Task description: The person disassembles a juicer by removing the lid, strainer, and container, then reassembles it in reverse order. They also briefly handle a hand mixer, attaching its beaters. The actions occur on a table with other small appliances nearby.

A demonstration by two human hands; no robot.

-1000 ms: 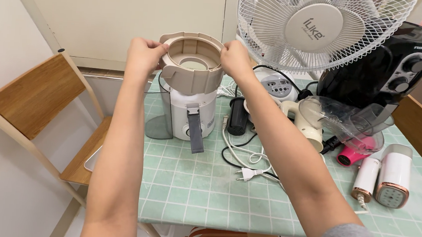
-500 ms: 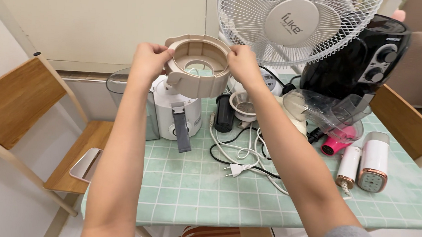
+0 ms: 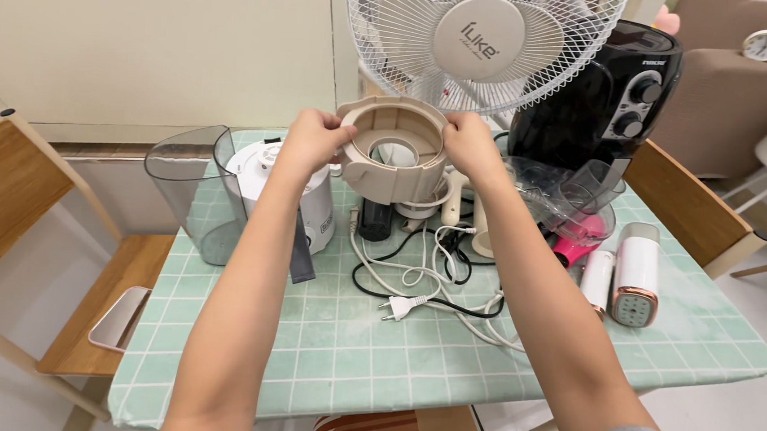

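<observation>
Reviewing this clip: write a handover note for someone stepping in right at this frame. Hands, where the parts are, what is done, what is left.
Left hand: grips the left rim of the beige ring-shaped juicer part.
Right hand: grips its right rim.
The part is held in the air above the table, clear of the white juicer base, which stands to its left beside the smoky clear container.
Done: part is off the base.
Left: the part is not yet set down; the loose white cord with plug lies below it.
</observation>
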